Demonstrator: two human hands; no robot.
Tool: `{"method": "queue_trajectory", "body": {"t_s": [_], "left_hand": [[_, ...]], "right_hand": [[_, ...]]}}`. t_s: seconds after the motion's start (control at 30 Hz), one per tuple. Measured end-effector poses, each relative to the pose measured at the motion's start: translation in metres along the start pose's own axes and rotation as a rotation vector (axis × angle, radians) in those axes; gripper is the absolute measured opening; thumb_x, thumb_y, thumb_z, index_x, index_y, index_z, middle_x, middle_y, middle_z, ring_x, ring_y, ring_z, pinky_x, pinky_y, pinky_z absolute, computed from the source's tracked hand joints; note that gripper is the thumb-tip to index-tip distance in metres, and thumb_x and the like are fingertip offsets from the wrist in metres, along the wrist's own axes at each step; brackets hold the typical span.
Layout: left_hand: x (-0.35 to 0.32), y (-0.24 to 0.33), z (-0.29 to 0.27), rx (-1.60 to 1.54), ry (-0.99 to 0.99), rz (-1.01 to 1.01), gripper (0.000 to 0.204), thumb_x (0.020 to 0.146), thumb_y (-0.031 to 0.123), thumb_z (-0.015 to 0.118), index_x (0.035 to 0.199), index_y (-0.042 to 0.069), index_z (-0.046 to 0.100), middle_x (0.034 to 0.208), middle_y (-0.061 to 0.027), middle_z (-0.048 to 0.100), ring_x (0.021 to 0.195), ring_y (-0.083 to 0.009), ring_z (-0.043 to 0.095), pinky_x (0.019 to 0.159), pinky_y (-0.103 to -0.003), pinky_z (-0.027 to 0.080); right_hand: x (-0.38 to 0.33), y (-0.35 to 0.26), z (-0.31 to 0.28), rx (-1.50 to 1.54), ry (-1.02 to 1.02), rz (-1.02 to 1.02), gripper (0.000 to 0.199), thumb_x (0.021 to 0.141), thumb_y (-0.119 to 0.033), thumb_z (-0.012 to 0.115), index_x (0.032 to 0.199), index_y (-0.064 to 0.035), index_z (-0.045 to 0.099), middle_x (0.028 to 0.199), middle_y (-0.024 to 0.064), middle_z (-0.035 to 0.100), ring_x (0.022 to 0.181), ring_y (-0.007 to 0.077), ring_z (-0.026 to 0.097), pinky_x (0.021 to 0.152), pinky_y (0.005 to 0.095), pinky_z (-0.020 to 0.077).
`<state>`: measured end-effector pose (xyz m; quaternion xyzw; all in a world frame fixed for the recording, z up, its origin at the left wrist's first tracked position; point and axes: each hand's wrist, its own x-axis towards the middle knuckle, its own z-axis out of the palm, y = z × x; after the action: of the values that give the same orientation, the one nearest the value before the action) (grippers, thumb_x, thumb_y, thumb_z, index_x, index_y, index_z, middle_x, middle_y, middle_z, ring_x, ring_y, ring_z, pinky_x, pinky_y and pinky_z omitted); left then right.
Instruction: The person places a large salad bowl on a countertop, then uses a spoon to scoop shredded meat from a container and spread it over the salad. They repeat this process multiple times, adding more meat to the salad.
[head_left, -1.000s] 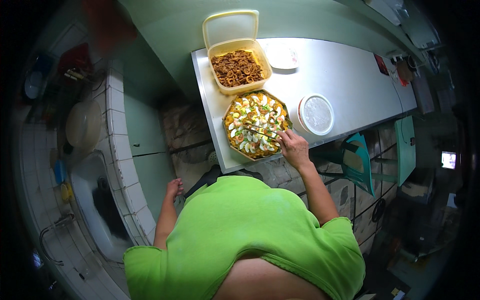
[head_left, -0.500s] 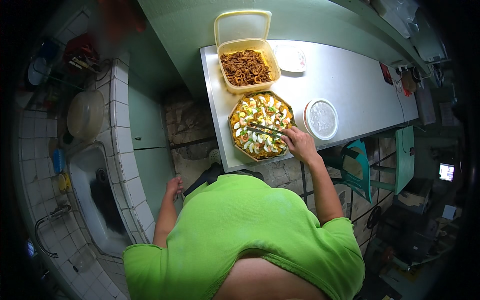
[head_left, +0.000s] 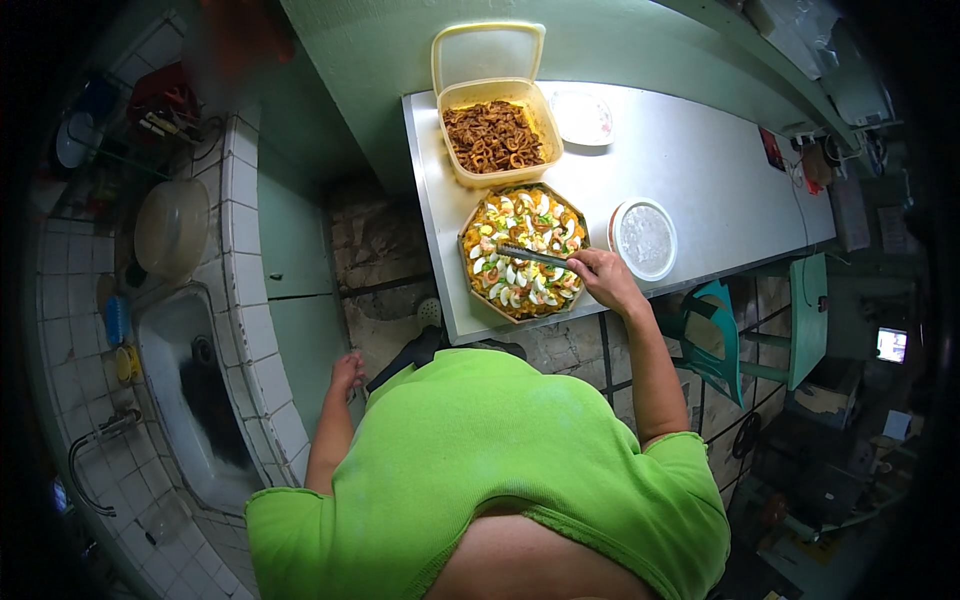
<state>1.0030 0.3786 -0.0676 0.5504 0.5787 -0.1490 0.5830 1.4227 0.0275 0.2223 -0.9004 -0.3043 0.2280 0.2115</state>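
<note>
- The right hand [head_left: 603, 280] is closing its grip on a pair of metal tongs [head_left: 535, 257], holding them at their near end.
- The tongs are lying across a tray of noodles [head_left: 522, 250] topped with egg slices, their tips pointing toward the person's left.
- The tray is sitting on the near left part of the grey desk [head_left: 700, 170], close to its front edge.
- A yellow container [head_left: 497, 135] of brown fried pieces is standing just behind the tray, its lid hinged open.
- A round white lid [head_left: 643, 238] is lying just right of the tray.
- A small white dish [head_left: 583, 117] is resting beside the container.
- The left hand [head_left: 347, 372] is hanging low beside the tiled counter [head_left: 245, 260], its grip loosely curled and holding nothing.
- A sink [head_left: 185, 385] is sitting in that counter.
</note>
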Motion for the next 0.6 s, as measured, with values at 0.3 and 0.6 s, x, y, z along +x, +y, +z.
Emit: {"method": "queue_trajectory", "body": {"t_s": [0.3, 0.6], "left_hand": [[0.022, 0.150, 0.045, -0.120, 0.023, 0.634, 0.026, 0.094, 0.024, 0.061, 0.111, 0.004, 0.066, 0.089, -0.0023, 0.066, 0.074, -0.0092, 0.060, 0.066, -0.024, 0.049], [0.028, 0.113, 0.047, 0.162, -0.042, 0.541, 0.026, 0.094, 0.023, 0.060, 0.111, 0.005, 0.067, 0.089, -0.0018, 0.067, 0.069, -0.0101, 0.060, 0.065, -0.025, 0.049]], "right_hand": [[-0.011, -0.004, 0.004, -0.228, 0.094, -0.030, 0.021, 0.089, -0.029, 0.063, 0.104, -0.0152, 0.067, 0.092, 0.0091, 0.062, 0.083, 0.0317, 0.065, 0.072, 0.0441, 0.0507], [-0.006, -0.007, 0.020, -0.308, 0.257, -0.207, 0.014, 0.088, -0.023, 0.063, 0.095, -0.0122, 0.063, 0.086, 0.0058, 0.061, 0.073, 0.0285, 0.065, 0.061, 0.0405, 0.0510]]}}
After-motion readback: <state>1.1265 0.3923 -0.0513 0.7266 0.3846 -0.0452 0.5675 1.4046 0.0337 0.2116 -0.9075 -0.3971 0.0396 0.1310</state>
